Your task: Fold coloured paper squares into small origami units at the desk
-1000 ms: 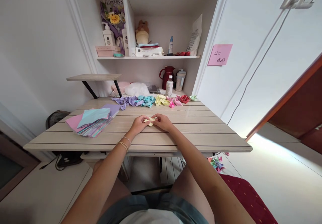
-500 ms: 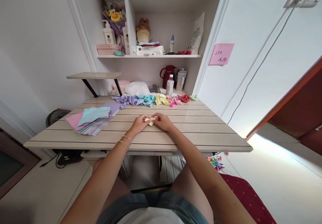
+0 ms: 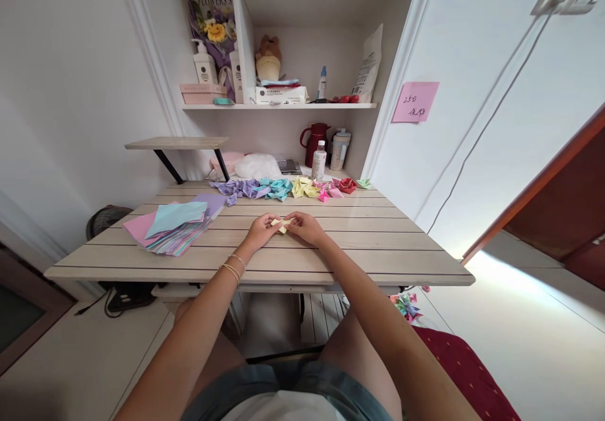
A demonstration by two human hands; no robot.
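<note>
A small piece of folded yellow paper (image 3: 283,225) is held between both hands, just above or on the wooden table (image 3: 368,244). My left hand (image 3: 261,230) pinches its left side, fingers closed. On the other side my right hand (image 3: 305,227) grips it between thumb and fingers. Parts of the paper are covered by the fingertips, so its exact folds cannot be made out. Beyond the hands lies a row of folded paper pieces: purple ones (image 3: 242,188), blue ones (image 3: 278,188), yellow ones (image 3: 305,186), pink ones (image 3: 328,190) and a red one (image 3: 348,185).
Left of my hands lies a fanned stack of coloured paper sheets (image 3: 177,225). A small raised stand (image 3: 177,143) is at the back left. Behind the row stand a plastic bottle (image 3: 319,161), a dark red jug (image 3: 316,142) and a tumbler (image 3: 339,150).
The yellow paper has shifted slightly between the fingers and looks a little more spread out. Both hands stay in nearly the same place.
</note>
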